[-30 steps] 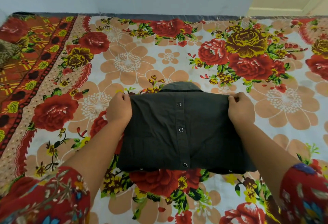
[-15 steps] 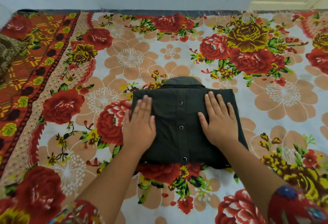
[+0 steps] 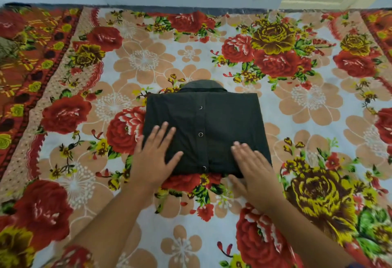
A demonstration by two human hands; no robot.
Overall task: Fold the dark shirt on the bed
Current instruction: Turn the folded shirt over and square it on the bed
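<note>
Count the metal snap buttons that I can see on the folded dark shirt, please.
3, in a line down the placket of the dark shirt: one near the collar, one in the middle, one at the near edge. More may be hidden inside the folds.

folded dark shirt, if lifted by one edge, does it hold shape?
Probably not: the dark shirt is thin cloth in loose stacked layers, so it would likely droop and unfold. Likely light. Pushed, it may bunch on the floral bedsheet rather than slide.
</note>
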